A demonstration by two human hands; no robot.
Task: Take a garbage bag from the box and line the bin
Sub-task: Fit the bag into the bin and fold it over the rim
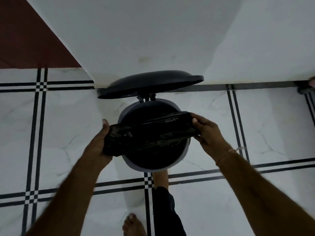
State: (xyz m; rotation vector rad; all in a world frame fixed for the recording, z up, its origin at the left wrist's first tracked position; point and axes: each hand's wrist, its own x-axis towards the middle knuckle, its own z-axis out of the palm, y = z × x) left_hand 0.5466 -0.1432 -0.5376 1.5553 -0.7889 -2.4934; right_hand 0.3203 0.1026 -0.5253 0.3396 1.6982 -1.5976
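The garbage bag (150, 133) spans the bin (136, 167) mouth, long axis left to right. The left hand (99, 143) and right hand (208, 132) each hold one end in a closed grip.

Looks like a home interior; room type unclear. Small household bin (146, 169) stands on glossy white marble-look floor tiles (204, 120) with black double-line borders. Plain white wall (136, 40) right behind the bin, dark red surface (25, 40) well off to its left, bare foot (133, 225) on the tiles in front of it.
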